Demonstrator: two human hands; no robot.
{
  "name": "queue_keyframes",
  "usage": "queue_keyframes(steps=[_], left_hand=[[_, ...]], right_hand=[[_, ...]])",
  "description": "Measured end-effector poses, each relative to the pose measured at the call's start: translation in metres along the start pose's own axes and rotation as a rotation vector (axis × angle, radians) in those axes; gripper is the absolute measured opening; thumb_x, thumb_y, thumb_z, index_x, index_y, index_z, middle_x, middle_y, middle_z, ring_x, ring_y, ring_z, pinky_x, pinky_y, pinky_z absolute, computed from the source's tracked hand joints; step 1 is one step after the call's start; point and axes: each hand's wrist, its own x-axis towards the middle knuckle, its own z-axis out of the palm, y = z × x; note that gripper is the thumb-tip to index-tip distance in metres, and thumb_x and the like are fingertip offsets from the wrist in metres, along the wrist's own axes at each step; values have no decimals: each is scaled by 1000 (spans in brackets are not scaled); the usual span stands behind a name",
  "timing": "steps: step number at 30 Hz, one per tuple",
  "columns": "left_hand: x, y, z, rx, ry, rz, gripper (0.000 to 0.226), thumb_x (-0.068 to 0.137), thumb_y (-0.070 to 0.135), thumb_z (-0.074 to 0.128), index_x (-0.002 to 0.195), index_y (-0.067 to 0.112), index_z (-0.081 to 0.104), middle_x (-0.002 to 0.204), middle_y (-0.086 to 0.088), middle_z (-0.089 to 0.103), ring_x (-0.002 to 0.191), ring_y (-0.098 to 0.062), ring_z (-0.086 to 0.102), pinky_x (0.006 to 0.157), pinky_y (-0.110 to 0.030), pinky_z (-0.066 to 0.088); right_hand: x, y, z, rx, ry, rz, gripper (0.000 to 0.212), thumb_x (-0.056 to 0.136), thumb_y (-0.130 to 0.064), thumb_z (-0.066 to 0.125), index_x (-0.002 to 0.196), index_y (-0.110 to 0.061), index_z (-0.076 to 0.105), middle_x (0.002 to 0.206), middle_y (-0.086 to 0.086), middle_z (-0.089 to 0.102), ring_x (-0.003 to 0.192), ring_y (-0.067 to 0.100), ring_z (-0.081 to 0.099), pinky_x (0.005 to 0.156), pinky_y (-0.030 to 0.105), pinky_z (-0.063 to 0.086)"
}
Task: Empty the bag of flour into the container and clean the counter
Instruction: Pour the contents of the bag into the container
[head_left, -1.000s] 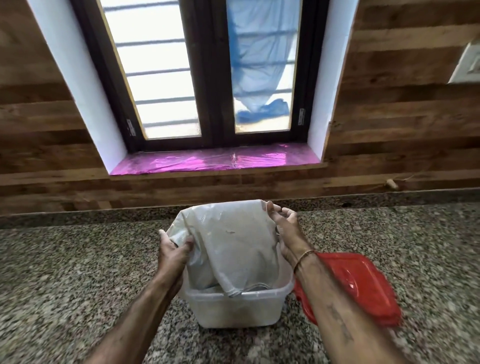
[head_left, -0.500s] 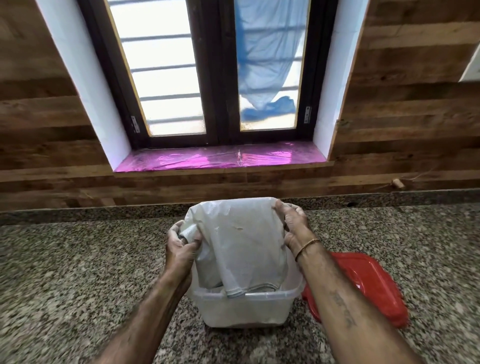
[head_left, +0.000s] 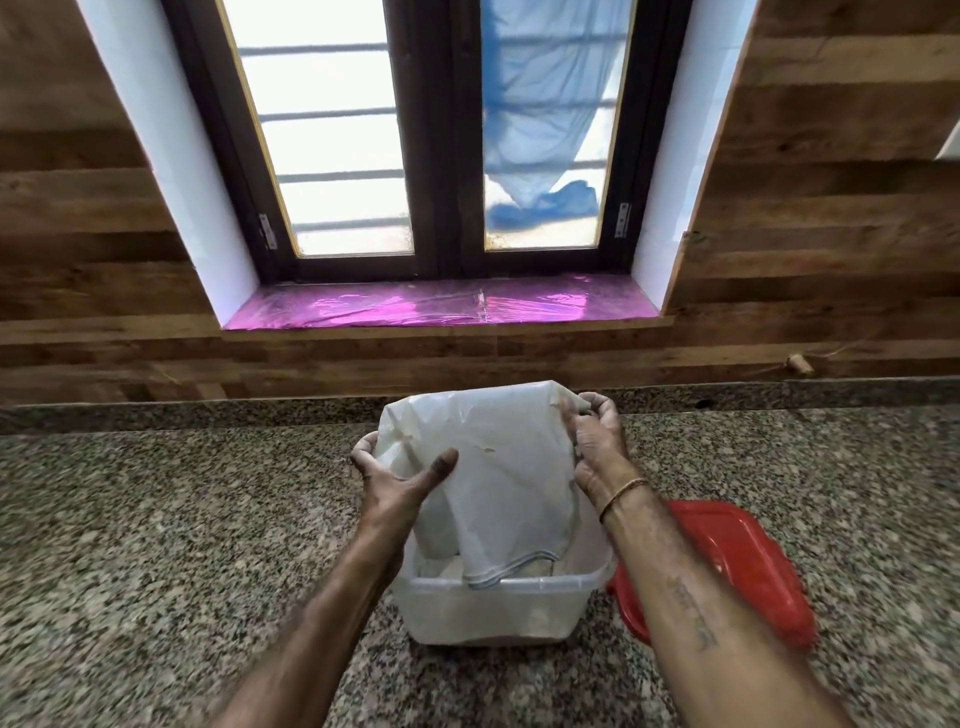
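Table (head_left: 156, 519) of speckled stone lies bare out past my left hand (head_left: 400, 483), so I start there and work across. That hand is loose: thumb out, the fingers (head_left: 363, 454) curled behind the bag's (head_left: 493, 467) left edge, cupping it rather than pinching. The bag hangs upside down between my two hands, its mouth down inside the tub (head_left: 493, 608), which stands on the table right under the fingers. My right hand (head_left: 597, 447) is clenched on the bag's upper right corner, the sealed end bunched in its fingers.

I judge the pour is nearly done; the bag looks slack and flat. To finish well I would close the left fingers on the other top corner, lift both corners level, and shake gently with the mouth kept below the rim so dust stays in. Then I would run my fingers down the bag to push out what clings.

Just beyond my right wrist the red lid (head_left: 737, 561) lies touching the tub, handy for closing before I wipe the table.
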Motion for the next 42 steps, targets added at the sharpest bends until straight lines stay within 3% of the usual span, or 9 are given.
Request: queue_keyframes(steps=[10, 15, 20, 23, 28, 32, 34, 39, 42], left_hand=[[-3, -12, 21, 308, 136, 152, 103, 69, 26, 95, 140, 27, 20, 115, 3, 60, 101, -24, 64, 86, -36, 53], [6, -3, 1, -212, 72, 68, 111, 46, 75, 87, 132, 26, 37, 118, -3, 63, 97, -15, 69, 69, -31, 59], [15, 1, -2, -460, 204, 31, 40, 72, 47, 76, 99, 26, 56, 97, 3, 68, 81, -11, 64, 59, -25, 56], [17, 2, -5, -494, 240, -18, 20, 83, 39, 74, 83, 28, 58, 84, 8, 68, 74, -12, 61, 57, -28, 53], [20, 5, -10, -461, 245, -19, 26, 89, 27, 73, 78, 28, 50, 85, 10, 69, 78, -11, 61, 55, -31, 52], [17, 10, -12, -447, 232, 27, 38, 94, 10, 69, 112, 33, 46, 121, -7, 65, 86, -15, 63, 68, -40, 57], [16, 19, -19, -473, 155, 34, 33, 96, 4, 64, 119, 23, 49, 115, -5, 70, 84, -14, 67, 62, -39, 61], [11, 37, -35, -472, -22, 108, 19, 92, 5, 63, 102, 20, 65, 89, 4, 76, 80, -9, 72, 72, -29, 64], [12, 40, -44, -381, 21, 179, 22, 80, 9, 71, 98, 18, 62, 88, 2, 73, 77, -8, 69, 71, -24, 61]], right_hand=[[-5, -6, -5, 92, -51, -6, 34, 94, 8, 64, 89, -22, 48, 80, 4, 57, 44, 0, 57, 42, 17, 49], [-10, -12, -10, 149, -112, 19, 35, 96, 10, 59, 91, -23, 48, 80, 2, 57, 44, 1, 57, 40, 17, 47], [-8, -17, -12, 178, -111, 31, 28, 96, -8, 67, 87, -24, 47, 61, -10, 55, 40, -2, 50, 37, 16, 42], [-5, -25, -16, 159, -111, 31, 28, 92, -11, 72, 86, -23, 48, 61, -11, 58, 46, 2, 54, 41, 16, 46], [-9, -42, -25, 61, -217, 4, 28, 79, -22, 77, 95, -23, 55, 74, -6, 64, 50, 3, 58, 41, 18, 46], [-7, -53, -33, -61, -336, -12, 51, 61, -34, 83, 108, -19, 67, 80, -8, 76, 61, 3, 68, 46, 18, 51], [-3, -57, -37, -113, -368, -18, 57, 55, -39, 84, 106, -20, 70, 82, -9, 76, 64, 2, 69, 48, 19, 53], [6, -67, -38, -201, -409, -74, 44, 63, -38, 83, 100, -19, 70, 82, -9, 76, 67, 5, 69, 50, 22, 54], [11, -71, -36, -313, -443, -92, 12, 90, -20, 71, 102, -19, 68, 86, -8, 74, 71, 6, 68, 49, 22, 53]])
